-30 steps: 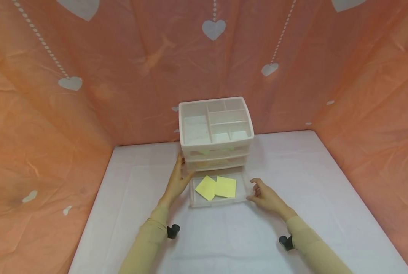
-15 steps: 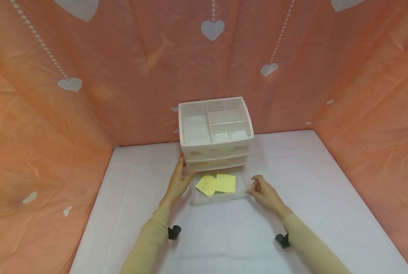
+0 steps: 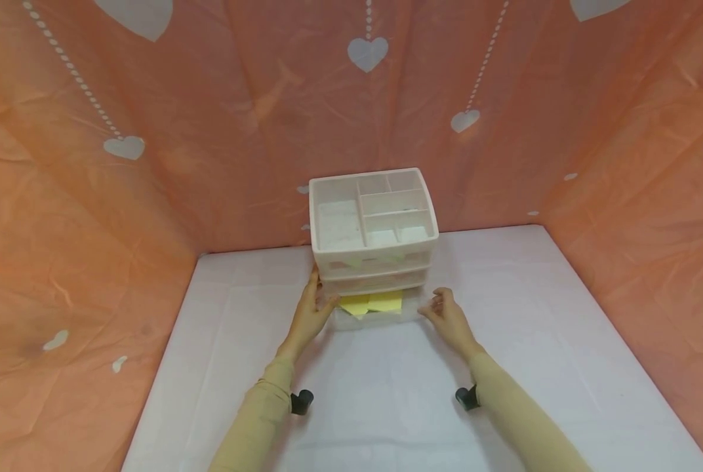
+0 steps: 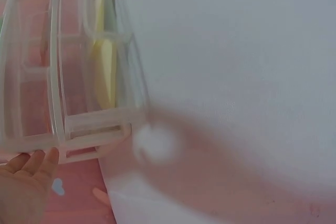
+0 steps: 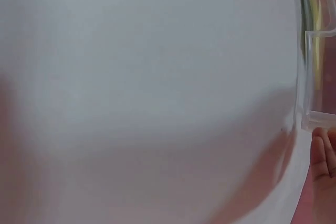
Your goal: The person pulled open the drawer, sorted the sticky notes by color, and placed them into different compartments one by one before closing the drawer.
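Observation:
A white plastic drawer unit (image 3: 375, 262) stands on the table, its top tray divided into compartments. Its clear bottom drawer (image 3: 381, 318) sticks out a little at the front. Yellow sticky notes (image 3: 385, 301) lie inside, partly covered by the unit above. My left hand (image 3: 309, 318) rests along the unit's left side, fingers stretched and thumb near the front; the left wrist view shows its fingertips (image 4: 44, 163) against the side. With curled fingers and the thumb at the front, my right hand (image 3: 450, 321) holds the drawer's right front corner, seen also in the right wrist view.
The white-covered table (image 3: 387, 406) extends in front of the unit and to both sides. Orange cloth (image 3: 257, 131) with pale hearts hangs behind and at both sides. Black wrist cameras (image 3: 301, 401) stick out from the sleeves.
The bottom drawer has slid inward, taking the sticky notes back under the unit. My right hand has moved forward and slightly left with it. The left hand has stayed nearly still.

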The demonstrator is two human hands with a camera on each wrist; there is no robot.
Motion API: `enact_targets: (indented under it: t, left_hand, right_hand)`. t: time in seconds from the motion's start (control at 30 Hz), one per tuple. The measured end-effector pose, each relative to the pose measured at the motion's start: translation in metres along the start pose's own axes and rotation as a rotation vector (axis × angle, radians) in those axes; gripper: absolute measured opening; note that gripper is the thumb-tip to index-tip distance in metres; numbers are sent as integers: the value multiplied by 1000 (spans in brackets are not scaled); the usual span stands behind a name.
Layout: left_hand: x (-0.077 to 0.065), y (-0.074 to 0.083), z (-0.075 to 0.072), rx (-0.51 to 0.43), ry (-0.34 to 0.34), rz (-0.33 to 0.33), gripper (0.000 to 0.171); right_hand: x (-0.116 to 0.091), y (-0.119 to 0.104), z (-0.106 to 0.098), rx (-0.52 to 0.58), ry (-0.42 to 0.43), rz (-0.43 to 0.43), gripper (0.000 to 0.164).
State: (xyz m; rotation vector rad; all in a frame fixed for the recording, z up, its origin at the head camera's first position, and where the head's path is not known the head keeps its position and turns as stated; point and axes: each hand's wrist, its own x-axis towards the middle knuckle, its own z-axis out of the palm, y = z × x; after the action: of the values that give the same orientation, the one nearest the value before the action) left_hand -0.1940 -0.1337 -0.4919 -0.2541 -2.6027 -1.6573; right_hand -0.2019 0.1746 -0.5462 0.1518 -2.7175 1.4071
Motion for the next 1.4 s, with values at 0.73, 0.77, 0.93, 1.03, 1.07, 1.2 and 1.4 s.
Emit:
enact_targets:
  t: [0.73,0.77,0.93,1.03,1.07,1.2,1.4]
  left_hand:
    - [-2,0,2,2,28,34,84]
    - [-2,-1,2,13,30,40,82]
    - [-5,-2,1,54,47,55,77]
    - [-5,-1,1,51,44,44,77]
    - [-5,-1,1,48,43,39,77]
    - [-4,-1,1,25,34,11,78]
    - [-4,0,4,37,55,12,77]
  right_hand:
    - [29,6,10,130,-38,101,69]
    - [29,6,11,133,-40,101,66]
    - [31,3,14,159,-16,141,58]
    - [31,-1,16,167,17,179,56]
    - [31,-1,17,163,27,184,55]
    - [31,-5,20,162,56,220,53]
    - [32,-7,27,134,143,213,47]
